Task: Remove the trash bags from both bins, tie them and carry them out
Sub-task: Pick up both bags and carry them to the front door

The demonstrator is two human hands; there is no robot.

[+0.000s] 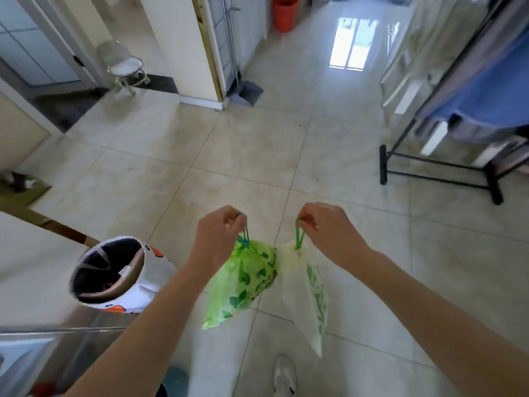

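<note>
Left hand (217,233) pinches green bag (243,279) drawstring, right hand (329,230) pinches white bag (306,293) drawstring, contents hidden; fabric bin (114,273) at 9 o'clock, liner gone.

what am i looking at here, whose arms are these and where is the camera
There is no machine here: the arms belong to a person, and the single picture comes from a wide-angle camera worn on their head, looking forward and down. That is why the room bends at the edges.

The left hand grips the drawstring of a green bag. The right hand grips the drawstring of a white bag. Both bags are drawn closed at the top and hang in the air above the tiled floor, touching each other.

At lower left stands an open white bin with no bag in it. Farther off are an orange bucket, a small chair and a black rack hung with blue cloth. A shoe shows at the bottom edge.
</note>
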